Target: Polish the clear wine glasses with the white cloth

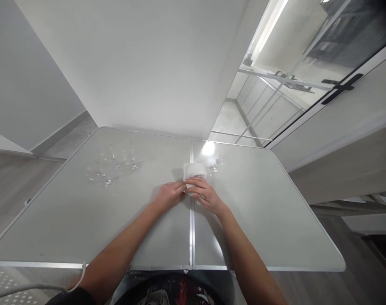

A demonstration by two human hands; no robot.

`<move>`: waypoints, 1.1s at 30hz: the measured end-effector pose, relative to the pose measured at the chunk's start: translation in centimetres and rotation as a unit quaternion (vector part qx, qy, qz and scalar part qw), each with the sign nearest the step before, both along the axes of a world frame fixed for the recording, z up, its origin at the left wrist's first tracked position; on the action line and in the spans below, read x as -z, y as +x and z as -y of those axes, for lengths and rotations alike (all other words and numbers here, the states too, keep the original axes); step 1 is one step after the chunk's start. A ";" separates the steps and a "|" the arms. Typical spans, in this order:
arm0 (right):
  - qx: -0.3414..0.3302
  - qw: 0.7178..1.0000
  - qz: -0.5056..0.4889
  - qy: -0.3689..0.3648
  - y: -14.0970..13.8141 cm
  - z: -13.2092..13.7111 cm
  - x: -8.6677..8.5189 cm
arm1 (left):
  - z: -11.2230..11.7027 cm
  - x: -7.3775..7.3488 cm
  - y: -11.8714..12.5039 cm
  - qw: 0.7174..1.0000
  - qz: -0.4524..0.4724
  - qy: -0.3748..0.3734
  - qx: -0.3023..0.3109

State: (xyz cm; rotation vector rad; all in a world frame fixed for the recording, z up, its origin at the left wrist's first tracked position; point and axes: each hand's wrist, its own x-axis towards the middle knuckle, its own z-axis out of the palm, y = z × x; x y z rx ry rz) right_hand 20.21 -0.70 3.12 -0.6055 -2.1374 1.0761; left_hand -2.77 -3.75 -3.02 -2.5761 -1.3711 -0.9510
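— Patterned clothing [180, 294] at the bottom edge, nearest the lens. Next, main item?

— White cloth [194, 169]. Bunched over the metal seam [191, 237] of the bench [250, 220], straight ahead of the body. Mostly just beyond the fingertips, away from the wearer.

— Long axis?

— Hard to read; too crumpled. Contents, if any, hidden.

— Grip?

— Right hand [207, 197]: fingers bent over the near side, clamped on cloth. Left hand [170, 195]: fingers curled at the near left corner, tips hidden; cannot tell if clamped on anything.

— Which hand nearer?

— Both right at the cloth, right more on top, left to the side.

— Farther out?

— Single clear glass [214, 167] just right of the cloth, nearer the right hand. Group of clear glasses [135, 166] off left, well apart, on the left hand's side. Beyond the far edge, pale wall [132, 67].
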 end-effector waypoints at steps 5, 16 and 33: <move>0.046 0.997 -0.004 -0.063 0.2 -0.1 0.2 | 0.2 -0.7 -0.5 0.999 -0.008 0.044 -0.011; 0.035 0.990 0.132 0.035 0.8 -0.5 0.1 | 1.0 -1.2 0.4 0.999 0.024 0.036 0.015; 0.114 0.957 -0.058 -0.261 -0.8 0.2 0.7 | 0.9 -1.3 0.5 0.991 0.122 0.049 0.006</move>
